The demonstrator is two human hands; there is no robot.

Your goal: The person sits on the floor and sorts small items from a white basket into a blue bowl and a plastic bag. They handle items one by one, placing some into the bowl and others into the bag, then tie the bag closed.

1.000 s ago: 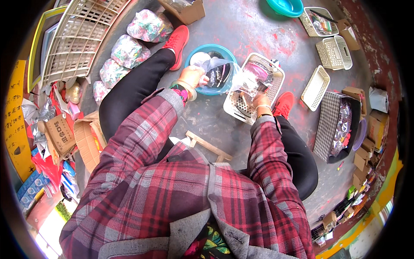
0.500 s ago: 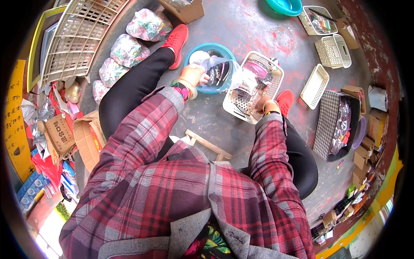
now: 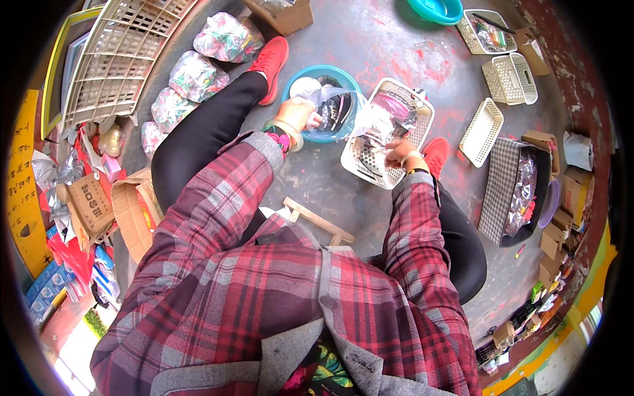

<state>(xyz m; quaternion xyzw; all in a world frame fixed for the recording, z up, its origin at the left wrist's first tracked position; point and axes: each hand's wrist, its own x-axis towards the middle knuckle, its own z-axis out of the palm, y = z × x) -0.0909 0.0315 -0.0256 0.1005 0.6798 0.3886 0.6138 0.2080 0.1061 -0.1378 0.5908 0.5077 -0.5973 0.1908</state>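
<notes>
My left hand (image 3: 294, 114) is closed on crumpled clear plastic film (image 3: 328, 91), probably a bag, at the near left side of a blue round basin (image 3: 356, 84). Inside the basin lie a dark printed packet (image 3: 341, 109) and a white round item (image 3: 305, 87). Just to the right stands a white perforated basket (image 3: 424, 125), holding shiny clear packets, some with pink and dark contents (image 3: 394, 105). My right hand (image 3: 398, 153) reaches over the basket's near right side, fingers bent together at the packets. What its fingertips pinch is too small to tell.
Several filled clear bags (image 3: 193, 78) line the left, near a large white crate (image 3: 109, 66). At the right stand more white baskets (image 3: 482, 132) and a grey woven bin (image 3: 496, 191). A small wooden stool (image 3: 320, 222) is between my legs.
My right hand has lifted slightly up and left from lower in the basket, its fingers now more visible. My left hand has barely moved and keeps hold of the plastic.
</notes>
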